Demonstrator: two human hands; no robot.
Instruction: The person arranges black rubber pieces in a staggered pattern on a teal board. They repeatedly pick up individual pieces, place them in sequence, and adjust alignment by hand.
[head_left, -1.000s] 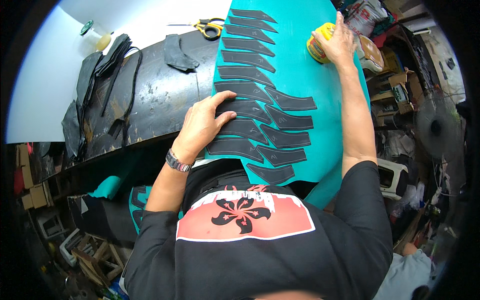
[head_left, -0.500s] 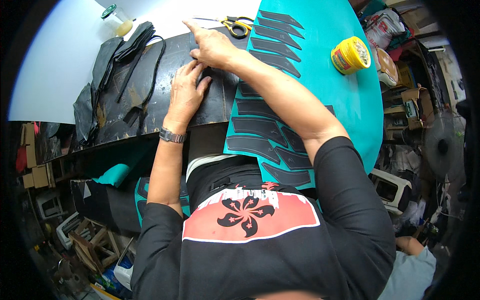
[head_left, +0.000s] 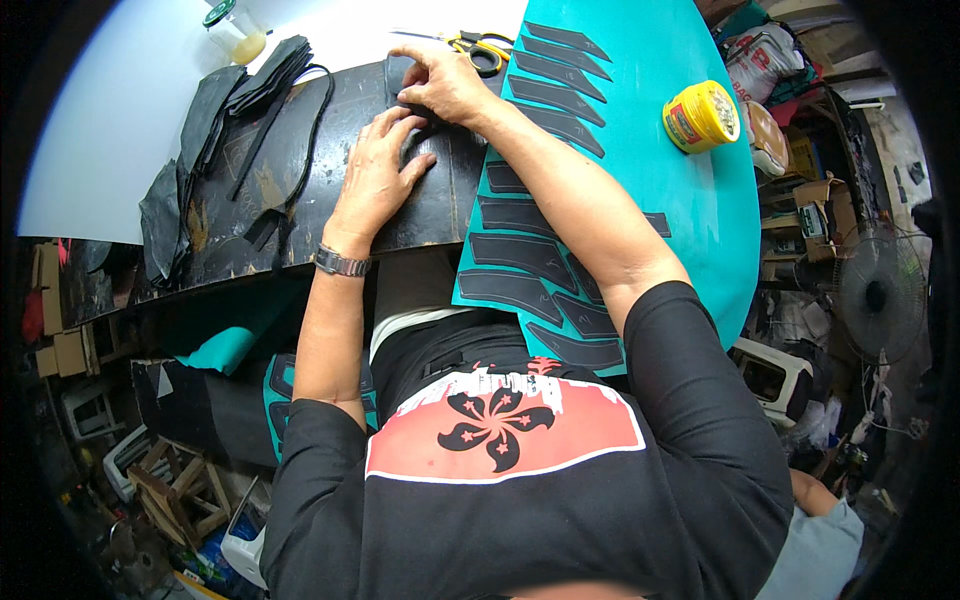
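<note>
My left hand [head_left: 380,165] lies on a dark piece of sheet material on the black work board, thumb apart and fingers stretched toward the right hand. Just beyond it, my right hand [head_left: 445,88] rests over the far part of the same dark piece [head_left: 398,75], index finger and thumb apart. The piece's outline is hard to make out against the board [head_left: 335,140]. Yellow-handled scissors [head_left: 482,55] lie beside my right hand. Under and beside my right forearm, several black cut pieces [head_left: 560,70] with pale outlines rest on a teal sheet [head_left: 650,60].
Folded black material [head_left: 215,110] and a thin black strip [head_left: 318,120] lie at the left. A green-lidded jar [head_left: 235,35] stands on the white surface [head_left: 110,120]. On the teal sheet is a yellow tub [head_left: 700,117]. A fan [head_left: 880,295] stands at the right.
My right hand has shifted slightly right and nearer, its index finger drawn back from the far left. My left hand stays on the dark piece, its thumb a little farther out.
</note>
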